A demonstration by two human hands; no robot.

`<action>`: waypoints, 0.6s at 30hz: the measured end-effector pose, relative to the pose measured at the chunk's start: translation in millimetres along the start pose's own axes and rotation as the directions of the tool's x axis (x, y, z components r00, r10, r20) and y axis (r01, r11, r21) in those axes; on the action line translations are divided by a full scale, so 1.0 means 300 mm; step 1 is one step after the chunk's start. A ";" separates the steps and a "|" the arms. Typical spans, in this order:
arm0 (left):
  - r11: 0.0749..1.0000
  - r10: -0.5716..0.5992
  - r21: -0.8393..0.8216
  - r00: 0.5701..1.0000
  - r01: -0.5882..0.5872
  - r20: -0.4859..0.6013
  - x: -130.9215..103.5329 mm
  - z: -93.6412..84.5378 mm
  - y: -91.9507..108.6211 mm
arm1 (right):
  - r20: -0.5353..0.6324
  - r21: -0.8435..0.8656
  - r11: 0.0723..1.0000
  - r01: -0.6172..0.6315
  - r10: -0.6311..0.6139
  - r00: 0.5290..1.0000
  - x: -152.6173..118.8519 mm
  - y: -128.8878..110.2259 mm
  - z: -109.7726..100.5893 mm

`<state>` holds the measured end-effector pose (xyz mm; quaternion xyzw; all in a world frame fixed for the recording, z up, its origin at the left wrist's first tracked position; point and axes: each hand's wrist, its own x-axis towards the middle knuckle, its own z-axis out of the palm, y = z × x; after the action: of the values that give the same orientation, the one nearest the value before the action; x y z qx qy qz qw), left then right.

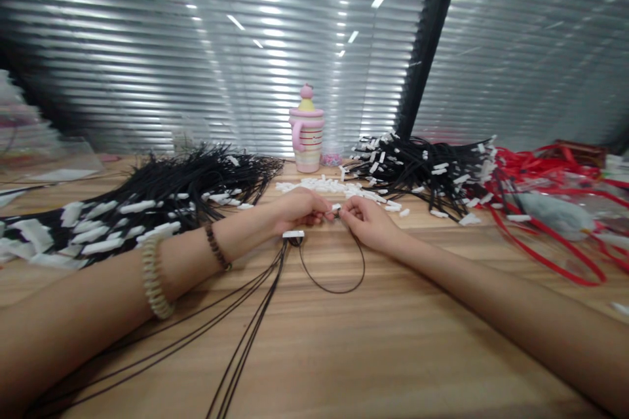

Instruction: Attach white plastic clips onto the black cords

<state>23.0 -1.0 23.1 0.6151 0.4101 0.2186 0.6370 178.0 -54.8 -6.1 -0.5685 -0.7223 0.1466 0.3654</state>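
Observation:
My left hand [305, 209] and my right hand [362, 219] meet over the middle of the table, both closed in a pinch. Between their fingertips is a small white plastic piece [336, 207] with a dark bit of cord at it. A thin black cord [339, 291] loops down from near my right fingers and back to the left. Just below my left hand lies a white tag [293, 234], where several black cords [260, 304] gather and trail toward the near edge. Exactly which fingers grip the piece is hard to see.
White plastic pieces [319, 184] lie scattered beyond my hands. Bundles of black cords with white ends sit at left [181, 177] and right [417, 163]. A pink cup [308, 141] stands at the back. Red straps [550, 262] spread at far right. Blinds [196, 59] rise behind.

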 end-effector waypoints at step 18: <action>0.986 -0.046 -0.156 0.996 0.059 0.082 0.007 -0.038 0.020 | 0.000 0.272 0.960 -0.065 0.067 0.998 -0.004 0.004 0.004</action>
<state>16.3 8.5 29.3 0.5597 0.3821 0.2093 0.7049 178.2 -55.2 -8.0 -0.5374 -0.6743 0.2538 0.4383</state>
